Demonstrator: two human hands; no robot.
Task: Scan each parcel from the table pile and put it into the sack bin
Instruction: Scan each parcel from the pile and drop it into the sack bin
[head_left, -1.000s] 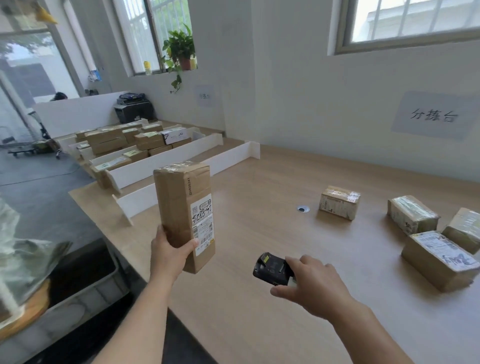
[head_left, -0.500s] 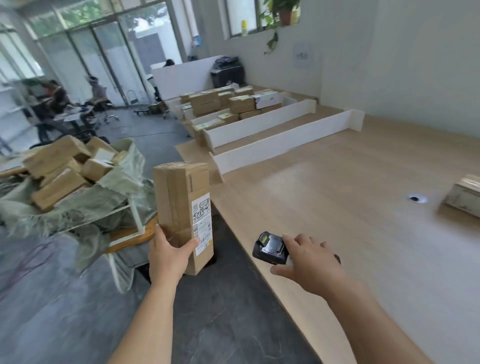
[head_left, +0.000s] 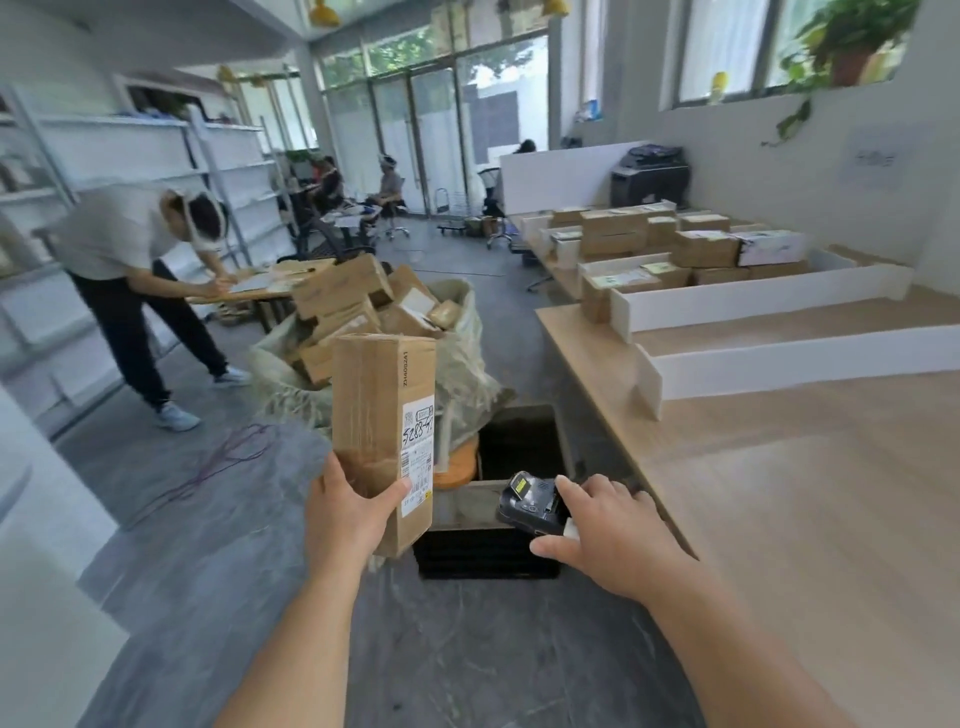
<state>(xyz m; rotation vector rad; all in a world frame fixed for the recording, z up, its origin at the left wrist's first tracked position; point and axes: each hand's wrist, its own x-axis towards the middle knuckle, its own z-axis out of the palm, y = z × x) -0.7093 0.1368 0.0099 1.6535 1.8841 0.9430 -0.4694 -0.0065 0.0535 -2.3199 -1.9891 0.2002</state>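
A tall cardboard parcel (head_left: 383, 431) is gripped upright by the left hand (head_left: 349, 512); a handheld scanner (head_left: 532, 503) is clasped by the right hand (head_left: 613, 535); the parcel-heaped sack bin (head_left: 462, 358) is not yet reached.

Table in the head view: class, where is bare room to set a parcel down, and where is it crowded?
Free: the wooden table right of the scanner, in front of the near white divider. The lane between both dividers is bare too. Crowded: far lanes stacked with boxes; the sack is heaped.
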